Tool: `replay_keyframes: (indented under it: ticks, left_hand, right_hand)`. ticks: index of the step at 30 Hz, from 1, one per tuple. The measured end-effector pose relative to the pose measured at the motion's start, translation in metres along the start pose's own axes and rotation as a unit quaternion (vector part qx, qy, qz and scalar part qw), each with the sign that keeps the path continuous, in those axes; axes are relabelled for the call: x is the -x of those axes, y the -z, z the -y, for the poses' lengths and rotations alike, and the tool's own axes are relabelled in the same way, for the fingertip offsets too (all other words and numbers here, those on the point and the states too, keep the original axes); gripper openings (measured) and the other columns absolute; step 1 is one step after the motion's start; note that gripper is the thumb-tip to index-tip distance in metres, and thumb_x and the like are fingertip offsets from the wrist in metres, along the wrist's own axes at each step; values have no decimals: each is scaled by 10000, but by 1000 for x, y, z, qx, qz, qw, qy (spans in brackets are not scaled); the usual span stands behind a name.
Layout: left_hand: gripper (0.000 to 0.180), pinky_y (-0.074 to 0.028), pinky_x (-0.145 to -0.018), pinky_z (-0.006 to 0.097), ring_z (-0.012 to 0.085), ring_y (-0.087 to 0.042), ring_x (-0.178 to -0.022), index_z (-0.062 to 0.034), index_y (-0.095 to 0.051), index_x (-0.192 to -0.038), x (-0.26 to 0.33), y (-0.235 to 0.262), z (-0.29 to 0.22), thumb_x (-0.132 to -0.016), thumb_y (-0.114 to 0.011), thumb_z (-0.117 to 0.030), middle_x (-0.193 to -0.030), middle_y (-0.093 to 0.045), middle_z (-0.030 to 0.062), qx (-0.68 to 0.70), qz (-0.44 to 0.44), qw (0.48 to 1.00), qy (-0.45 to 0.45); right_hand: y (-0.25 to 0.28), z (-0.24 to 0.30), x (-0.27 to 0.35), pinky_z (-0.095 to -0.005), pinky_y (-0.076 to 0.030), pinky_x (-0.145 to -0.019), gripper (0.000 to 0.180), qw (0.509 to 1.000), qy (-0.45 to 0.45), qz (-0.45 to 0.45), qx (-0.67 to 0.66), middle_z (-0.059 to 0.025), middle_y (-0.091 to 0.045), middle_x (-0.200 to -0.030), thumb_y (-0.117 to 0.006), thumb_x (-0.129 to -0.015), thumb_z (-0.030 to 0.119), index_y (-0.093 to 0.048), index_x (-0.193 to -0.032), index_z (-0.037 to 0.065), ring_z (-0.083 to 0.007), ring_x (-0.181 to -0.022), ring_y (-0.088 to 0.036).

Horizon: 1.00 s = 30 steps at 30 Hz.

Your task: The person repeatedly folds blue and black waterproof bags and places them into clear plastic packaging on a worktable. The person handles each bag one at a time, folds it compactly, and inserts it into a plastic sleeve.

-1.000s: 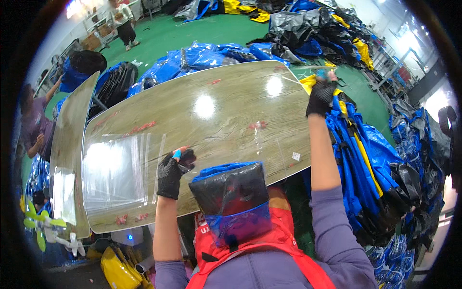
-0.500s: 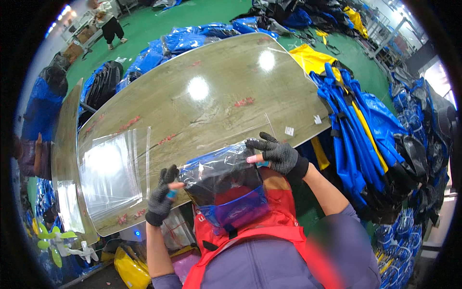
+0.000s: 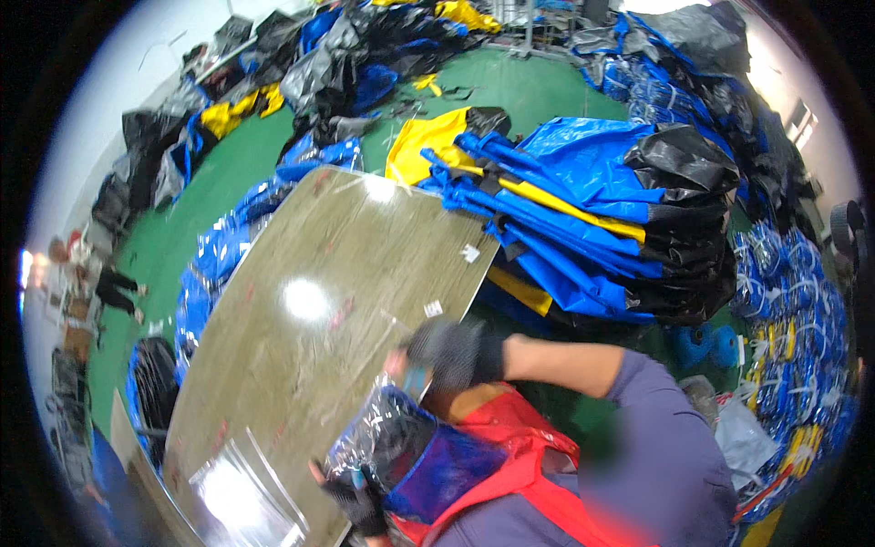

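Head view. The person stands at the near edge of a large olive-brown desk [image 3: 301, 310], whose glossy top reflects two ceiling lights. Both hands wear dark knit gloves.

The right hand [image 3: 448, 351] is clenched on the upper edge of a clear plastic bag [image 3: 383, 428] that holds a folded dark blue and black item. The bag sits close against the person's chest, over the near edge of the desk, partly in front of a red vest [image 3: 510, 465] worn over a grey-purple sleeve.

The left hand [image 3: 355, 501] is at the bag's lower left corner, gripping the plastic there; its fingers are partly hidden and blurred, so the exact hold is not clear.

A stack of flat clear plastic bags [image 3: 241, 488] lies on the desk at its near left end, just beside the left hand. Two small white tags [image 3: 470, 252] rest near the desk's right edge.

To the right of the desk, touching its far corner, lies a heap of folded blue, yellow and black covers [image 3: 592, 210]. Further bundles of blue material in clear wrap [image 3: 793, 310] are piled along the right side. More black, blue and yellow goods [image 3: 365, 55] lie on the green floor [image 3: 228, 182] beyond the desk.

Another person [image 3: 100, 283] is at the far left, well apart from the desk.
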<state>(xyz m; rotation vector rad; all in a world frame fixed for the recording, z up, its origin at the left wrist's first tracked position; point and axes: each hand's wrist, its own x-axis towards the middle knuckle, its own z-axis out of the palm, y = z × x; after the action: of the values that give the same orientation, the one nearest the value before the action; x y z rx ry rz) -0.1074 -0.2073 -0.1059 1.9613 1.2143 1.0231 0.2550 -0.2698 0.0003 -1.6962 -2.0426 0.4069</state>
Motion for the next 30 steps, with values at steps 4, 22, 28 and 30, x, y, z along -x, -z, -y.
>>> replay_keyframes:
  ticks: [4,22,28,30]
  left_hand:
    - [760,-418,-969,404,245,-524,-1117,-19,-295,-1428,-4,12,47,-835,-690,-283,-1290,-506,129,264,132,921,255]
    - [801,-447,-907,389,262,-567,-1052,61,-501,-1260,-104,0,-131,-764,-729,-526,-1200,-572,163,174,-3,977,-121]
    - [597,-474,-818,370,223,-585,-945,40,-600,-1110,3,161,-67,-818,-685,-473,-1022,-624,122,124,-58,982,132]
    - [576,-472,-834,373,228,-581,-969,30,-596,-1125,46,205,-42,-833,-670,-461,-1051,-619,124,123,5,976,180]
  right_hand:
    - [132,-167,62,-432,-512,-820,264,845,-229,-379,298,-191,-661,-1021,-595,-817,228,-668,-1009,61,-342,-923,-644]
    - [-7,113,18,-435,-521,-735,638,954,89,-277,-73,-150,-536,-1290,-643,-779,80,-471,-1382,196,-342,-917,-597]
    - [-24,165,19,-498,-423,-965,528,968,185,-76,-149,-179,-415,-1425,-529,-909,351,-462,-1382,125,-413,-1192,-490]
    - [-32,132,37,-511,-387,-984,538,982,10,-184,45,-204,-501,-1326,-515,-877,371,-488,-1331,83,-411,-1167,-509]
